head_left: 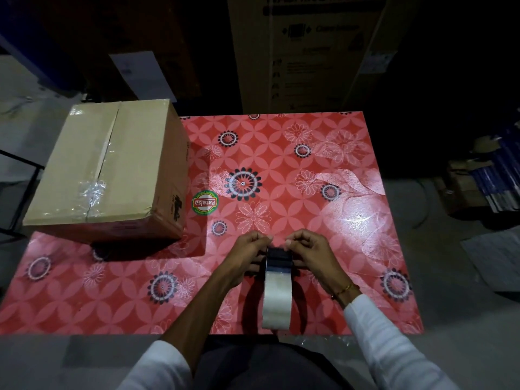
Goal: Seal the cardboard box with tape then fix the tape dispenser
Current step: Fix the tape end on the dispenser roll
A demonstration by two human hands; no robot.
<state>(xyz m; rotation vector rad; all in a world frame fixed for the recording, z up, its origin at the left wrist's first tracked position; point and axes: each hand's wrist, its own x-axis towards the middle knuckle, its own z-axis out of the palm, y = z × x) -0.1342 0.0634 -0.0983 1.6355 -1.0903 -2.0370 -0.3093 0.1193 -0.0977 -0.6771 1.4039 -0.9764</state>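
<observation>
A brown cardboard box (112,170) stands on the left part of the red flowered table (323,192), its top flaps shut, with clear tape crumpled over the near end of the seam. At the table's near edge stands a black tape dispenser (278,258) with a roll of clear tape (277,299) on it. My left hand (247,254) grips the dispenser's left side, and my right hand (312,254) grips its right side. The fingertips of both hands pinch at the dispenser's far end, where the frame does not show what lies between them.
A round green and red sticker (204,203) lies on the table beside the box. A tall printed carton (306,52) stands behind the table. Stacked goods (484,178) fill the dark floor on the right, and a metal frame (17,178) stands to the left.
</observation>
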